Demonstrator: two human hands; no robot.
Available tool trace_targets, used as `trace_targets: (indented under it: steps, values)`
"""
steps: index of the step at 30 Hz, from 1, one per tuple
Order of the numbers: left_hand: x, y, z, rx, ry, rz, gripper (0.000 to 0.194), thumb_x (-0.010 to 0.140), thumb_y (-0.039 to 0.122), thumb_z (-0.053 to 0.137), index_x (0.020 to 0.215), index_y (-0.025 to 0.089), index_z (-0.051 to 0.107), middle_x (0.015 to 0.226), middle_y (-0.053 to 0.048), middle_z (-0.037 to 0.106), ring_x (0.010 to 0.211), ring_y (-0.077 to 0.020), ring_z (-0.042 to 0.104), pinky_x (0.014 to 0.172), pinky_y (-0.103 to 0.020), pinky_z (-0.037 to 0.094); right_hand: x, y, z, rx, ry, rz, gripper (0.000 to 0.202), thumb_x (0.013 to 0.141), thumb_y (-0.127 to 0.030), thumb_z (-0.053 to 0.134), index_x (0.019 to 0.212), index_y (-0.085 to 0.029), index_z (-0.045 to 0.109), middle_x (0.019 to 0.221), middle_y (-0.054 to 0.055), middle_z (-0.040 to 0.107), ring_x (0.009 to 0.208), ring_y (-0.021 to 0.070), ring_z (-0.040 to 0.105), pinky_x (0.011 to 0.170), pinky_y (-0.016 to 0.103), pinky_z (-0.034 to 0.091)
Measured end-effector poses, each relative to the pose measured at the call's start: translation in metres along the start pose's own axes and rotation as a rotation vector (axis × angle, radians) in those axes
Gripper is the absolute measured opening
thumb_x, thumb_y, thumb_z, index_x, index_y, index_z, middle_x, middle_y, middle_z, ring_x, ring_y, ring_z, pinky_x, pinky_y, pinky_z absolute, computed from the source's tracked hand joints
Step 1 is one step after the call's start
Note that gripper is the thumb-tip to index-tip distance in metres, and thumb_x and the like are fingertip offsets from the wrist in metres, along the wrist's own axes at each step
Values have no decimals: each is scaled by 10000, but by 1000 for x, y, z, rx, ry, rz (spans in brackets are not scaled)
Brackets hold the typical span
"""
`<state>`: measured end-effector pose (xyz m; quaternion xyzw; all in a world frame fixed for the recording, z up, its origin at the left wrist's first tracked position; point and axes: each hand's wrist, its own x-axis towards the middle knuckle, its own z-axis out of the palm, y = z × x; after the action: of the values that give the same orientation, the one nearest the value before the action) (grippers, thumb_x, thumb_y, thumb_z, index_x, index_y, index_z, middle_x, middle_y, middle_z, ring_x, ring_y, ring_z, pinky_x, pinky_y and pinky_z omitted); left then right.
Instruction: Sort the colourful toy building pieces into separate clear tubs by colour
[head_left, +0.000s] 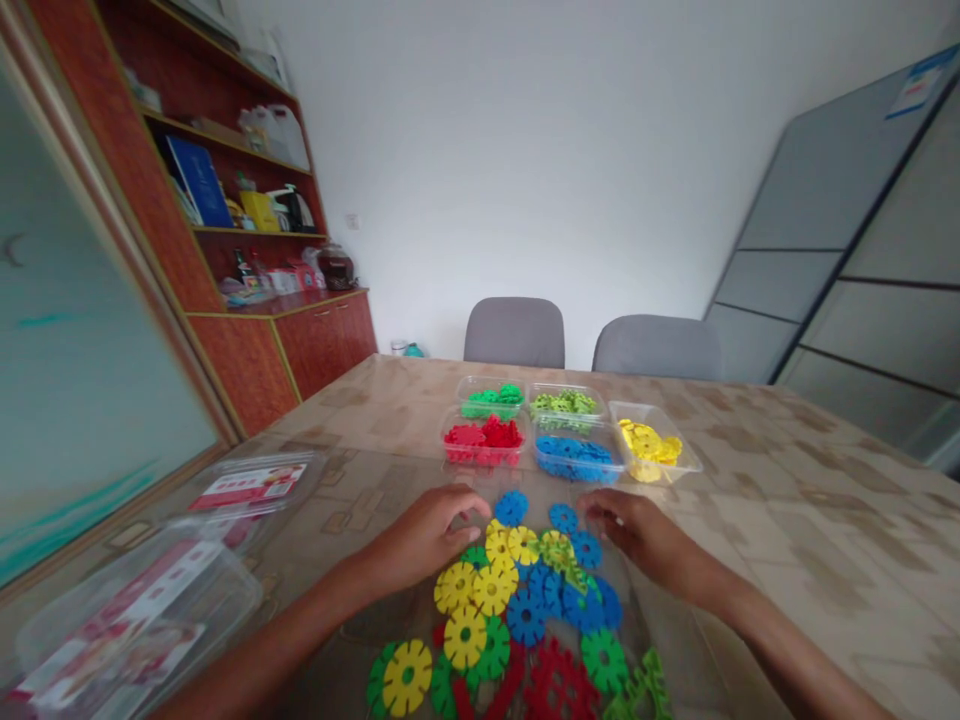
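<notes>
Colourful notched plastic discs lie in a loose pile between my hands, among them a yellow disc [465, 636], a blue disc [526, 615], a green disc [604, 660] and red pieces [561, 682]. My left hand [439, 530] is at the pile's upper left, fingers curved and apart, holding nothing. On the other side, my right hand [626, 525] is beside a small blue disc [563, 517], its fingers bent and parted with nothing between them. Another blue disc [511, 508] lies near my left fingertips. Light green pieces [559, 555] rest on top of the pile.
Beyond the pile stand clear boxes of green [491, 400], light green [564, 403], red [484, 440], blue [577, 458] and yellow pieces [649, 448]. Clear lids with labels [251, 483] lie at the left. Two grey chairs [514, 332] stand behind the table [787, 500].
</notes>
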<state>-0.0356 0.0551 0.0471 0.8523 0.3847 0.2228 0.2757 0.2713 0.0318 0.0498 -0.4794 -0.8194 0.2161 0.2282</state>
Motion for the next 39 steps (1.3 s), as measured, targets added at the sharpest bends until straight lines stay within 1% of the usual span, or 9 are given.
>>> trace_targets:
  steps: [4, 7, 13, 19, 23, 26, 31, 35, 39]
  values:
    - [7, 0, 7, 28, 31, 73, 346, 896, 161, 453, 1211, 220, 585, 1240, -59, 614, 1152, -206, 533, 1006, -338, 387, 10, 15, 21, -128, 51, -57, 367, 891, -152, 412, 1215, -184, 581, 1121, 125, 626, 1044, 253, 579, 913, 391, 459]
    - [16, -3, 18, 46, -3, 125, 412, 932, 142, 379, 1308, 231, 522, 1339, -55, 551, 1244, -190, 469, 1069, -341, 334, 16, 17, 33, -194, 47, -41, 377, 898, -174, 429, 1239, -211, 585, 1110, 119, 597, 1027, 251, 570, 922, 391, 450]
    - [22, -14, 29, 154, -95, 201, 493, 896, 51, 373, 1333, 243, 501, 1399, -35, 504, 1305, -186, 412, 1104, -351, 285, 19, 24, 25, -29, 2, -7, 183, 821, -268, 564, 964, -171, 623, 966, 91, 583, 904, 240, 566, 827, 369, 453]
    - [16, -19, 17, 127, 10, 160, 227, 881, 126, 527, 1063, 206, 636, 1134, -59, 635, 1091, -203, 547, 985, -321, 392, 10, 35, -2, 118, -54, 69, 139, 810, -314, 558, 761, -187, 528, 613, -15, 552, 559, 145, 523, 511, 247, 397]
    - [14, -23, 11, 116, 40, 141, 137, 857, 130, 565, 950, 193, 643, 1027, -52, 634, 1039, -200, 559, 929, -303, 422, -5, 14, -18, 386, -251, 178, 175, 783, -332, 627, 840, -176, 572, 614, -41, 542, 510, 107, 509, 495, 222, 398]
    - [13, -24, 12, 133, 56, 109, 247, 836, 134, 590, 1071, 203, 621, 1149, -68, 613, 1129, -221, 522, 990, -345, 389, -13, -11, -17, 416, -402, 189, 220, 749, -290, 667, 933, -181, 615, 635, -49, 536, 545, 109, 521, 519, 221, 393]
    - [14, -25, 17, 177, 44, 71, 507, 837, 202, 625, 1322, 262, 492, 1370, -70, 515, 1270, -249, 427, 1098, -424, 274, -16, -42, -6, 122, -356, 204, 292, 673, -218, 710, 927, -197, 568, 735, -14, 604, 680, 166, 566, 551, 242, 362]
    - [15, -25, 15, 164, 13, 63, 459, 829, 208, 635, 1276, 258, 539, 1321, -66, 556, 1242, -255, 454, 1086, -420, 287, -17, -49, 0, -69, -308, 274, 335, 642, -220, 722, 933, -192, 560, 787, 28, 628, 754, 228, 586, 597, 288, 376]
    - [15, -22, 11, 112, 33, 23, 443, 770, 161, 660, 1203, 217, 587, 1247, -79, 567, 1185, -252, 487, 1024, -361, 350, -19, -47, 3, -119, -286, 233, 397, 701, -217, 684, 1081, -163, 580, 942, 103, 660, 885, 287, 606, 717, 353, 436]
